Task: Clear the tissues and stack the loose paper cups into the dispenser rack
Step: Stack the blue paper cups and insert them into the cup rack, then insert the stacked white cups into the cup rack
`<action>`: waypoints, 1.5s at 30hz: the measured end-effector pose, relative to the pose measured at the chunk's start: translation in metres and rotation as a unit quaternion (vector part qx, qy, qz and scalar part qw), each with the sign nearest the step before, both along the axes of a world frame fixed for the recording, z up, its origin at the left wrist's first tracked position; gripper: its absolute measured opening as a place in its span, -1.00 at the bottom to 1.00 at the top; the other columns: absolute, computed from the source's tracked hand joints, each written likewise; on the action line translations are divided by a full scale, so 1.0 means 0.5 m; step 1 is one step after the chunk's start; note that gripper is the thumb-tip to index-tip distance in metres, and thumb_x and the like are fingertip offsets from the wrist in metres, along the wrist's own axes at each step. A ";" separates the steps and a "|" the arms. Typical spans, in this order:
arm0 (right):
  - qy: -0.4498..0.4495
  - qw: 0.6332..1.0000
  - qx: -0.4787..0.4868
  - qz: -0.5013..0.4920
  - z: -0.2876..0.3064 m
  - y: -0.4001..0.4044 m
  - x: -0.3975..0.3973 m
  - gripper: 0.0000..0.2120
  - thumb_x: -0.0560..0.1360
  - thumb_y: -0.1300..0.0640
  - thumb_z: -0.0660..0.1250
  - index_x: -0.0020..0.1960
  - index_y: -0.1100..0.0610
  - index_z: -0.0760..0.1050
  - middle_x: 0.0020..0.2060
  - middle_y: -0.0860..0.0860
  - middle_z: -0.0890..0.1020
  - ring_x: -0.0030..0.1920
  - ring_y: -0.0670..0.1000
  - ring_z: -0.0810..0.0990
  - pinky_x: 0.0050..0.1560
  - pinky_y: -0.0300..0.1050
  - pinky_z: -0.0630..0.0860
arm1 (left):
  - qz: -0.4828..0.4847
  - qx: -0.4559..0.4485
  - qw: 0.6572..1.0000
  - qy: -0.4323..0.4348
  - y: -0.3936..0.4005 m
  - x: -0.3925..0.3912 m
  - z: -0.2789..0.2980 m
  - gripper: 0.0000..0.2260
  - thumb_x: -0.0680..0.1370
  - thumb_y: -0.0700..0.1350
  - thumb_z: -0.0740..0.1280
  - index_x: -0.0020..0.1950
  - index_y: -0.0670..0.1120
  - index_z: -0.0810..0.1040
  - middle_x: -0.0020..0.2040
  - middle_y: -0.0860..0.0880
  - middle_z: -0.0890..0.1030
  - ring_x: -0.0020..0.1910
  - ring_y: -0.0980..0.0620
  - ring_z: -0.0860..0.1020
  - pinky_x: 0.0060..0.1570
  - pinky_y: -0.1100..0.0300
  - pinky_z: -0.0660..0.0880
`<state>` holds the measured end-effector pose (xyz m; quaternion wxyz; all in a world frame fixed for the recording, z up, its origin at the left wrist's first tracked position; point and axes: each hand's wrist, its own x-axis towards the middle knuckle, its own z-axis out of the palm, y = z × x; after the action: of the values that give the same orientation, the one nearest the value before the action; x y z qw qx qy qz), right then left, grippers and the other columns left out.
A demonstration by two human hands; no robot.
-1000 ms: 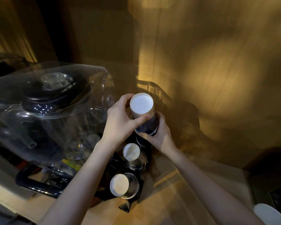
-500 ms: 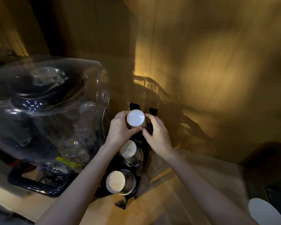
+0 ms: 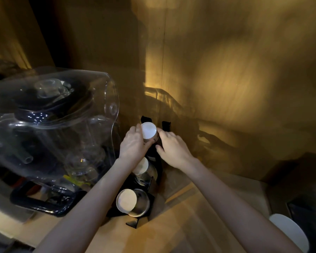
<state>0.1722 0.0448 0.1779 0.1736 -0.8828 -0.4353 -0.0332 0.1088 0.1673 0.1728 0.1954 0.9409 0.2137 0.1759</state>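
Note:
A black dispenser rack (image 3: 154, 171) stands on the wooden counter against the back wall. An upturned paper cup stack (image 3: 148, 130) with a white base sits in the rack's rear slot. My left hand (image 3: 134, 145) grips it from the left. My right hand (image 3: 172, 148) touches its right side with the fingertips. Two more upturned cup stacks rest in the middle slot (image 3: 142, 168) and the front slot (image 3: 126, 199). No tissues are visible.
A large clear plastic blender cover (image 3: 49, 125) over a black-lidded jug stands just left of the rack, on a dark base (image 3: 38, 203). Wooden wall panels close in behind. A white round object (image 3: 288, 232) lies at the lower right by a dark box.
The cup stack has gone down from above the rack into the rear slot. Both hands followed it down and stayed on it.

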 end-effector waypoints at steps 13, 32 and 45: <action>-0.072 0.990 -0.029 -0.120 0.014 -0.275 -0.046 -0.56 0.52 0.08 0.19 0.37 0.16 0.28 0.28 0.11 0.49 0.31 0.13 0.39 0.30 0.02 0.31 | -0.210 0.165 0.964 -0.013 -0.249 -0.003 0.000 -0.57 0.47 0.11 0.09 0.01 -0.17 0.56 0.00 -0.17 0.63 -0.01 -0.17 0.60 -0.13 0.05 0.58; 0.202 0.860 0.030 -0.467 -0.205 -0.697 -0.130 -0.39 0.56 0.04 0.17 0.49 0.20 -0.03 0.44 0.20 0.26 0.42 0.17 0.22 0.39 0.07 0.23 | -0.341 -0.090 0.906 0.234 -0.625 0.045 -0.218 -0.57 0.58 0.07 0.10 0.26 -0.22 0.42 0.28 -0.26 0.48 0.27 -0.19 0.43 0.25 0.04 0.36; 0.432 0.684 0.316 -0.495 -0.210 -0.662 -0.102 -0.79 0.50 0.30 0.17 0.11 0.32 0.42 -0.42 0.15 0.53 -0.48 0.03 0.47 -0.48 -0.18 0.42 | -0.124 -0.570 0.746 0.322 -0.596 0.035 -0.225 -0.67 0.54 0.05 0.16 -0.16 -0.16 0.57 -0.24 -0.11 0.60 -0.37 0.04 0.58 -0.26 0.20 0.48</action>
<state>0.1214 -0.2863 0.0727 0.5690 -0.7792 0.2250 0.1356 0.1261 -0.1308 0.0603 0.6351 0.6733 0.2058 -0.3176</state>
